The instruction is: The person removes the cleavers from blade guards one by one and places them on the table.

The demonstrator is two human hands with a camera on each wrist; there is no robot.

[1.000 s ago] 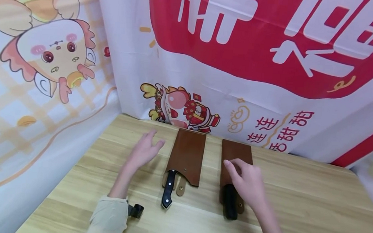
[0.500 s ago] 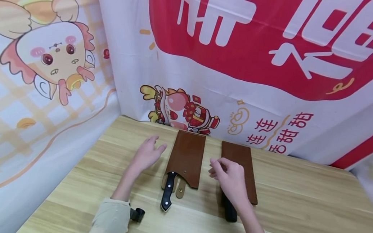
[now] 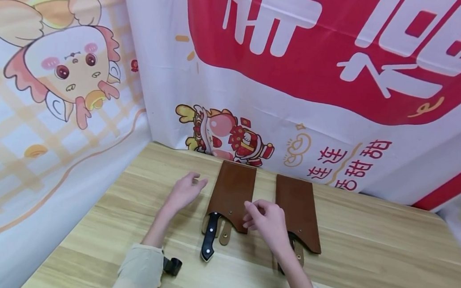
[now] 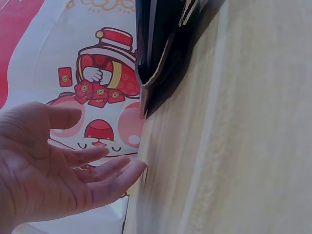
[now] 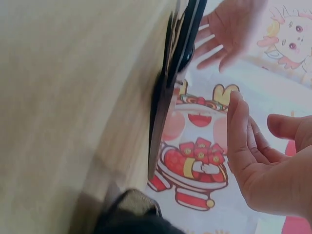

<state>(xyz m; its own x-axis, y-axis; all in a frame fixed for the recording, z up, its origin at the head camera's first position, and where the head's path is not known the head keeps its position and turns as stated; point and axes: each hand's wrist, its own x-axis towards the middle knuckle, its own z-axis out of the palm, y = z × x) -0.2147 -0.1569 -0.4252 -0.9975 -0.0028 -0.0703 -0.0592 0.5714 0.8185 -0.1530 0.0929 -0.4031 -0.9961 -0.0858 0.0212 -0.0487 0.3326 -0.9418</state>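
Note:
Two brown leather sheaths lie side by side on the wooden table. From the left sheath (image 3: 233, 189) sticks a black riveted knife handle (image 3: 209, 238), with a tan snap strap (image 3: 225, 234) beside it. My left hand (image 3: 184, 192) is left of that sheath, fingers loosely bent and holding nothing; the left wrist view shows its empty palm (image 4: 39, 170). Loosely curled, my right hand (image 3: 267, 222) hovers between the sheaths, its fingertips overlapping the left sheath's lower right corner in the head view. Behind my right forearm, the dark handle at the right sheath (image 3: 296, 197) is mostly hidden.
A white cloth with red print (image 3: 259, 74) hangs behind the table's back edge. Another printed cloth (image 3: 73, 151) borders the left side. The wood-grain table (image 3: 387, 253) extends to the right. A black strap mount (image 3: 172, 266) sits at my left wrist.
My right hand has moved left, from over the right sheath to near the left sheath's corner. My left hand has shifted slightly right and down. Both sheaths stay in place.

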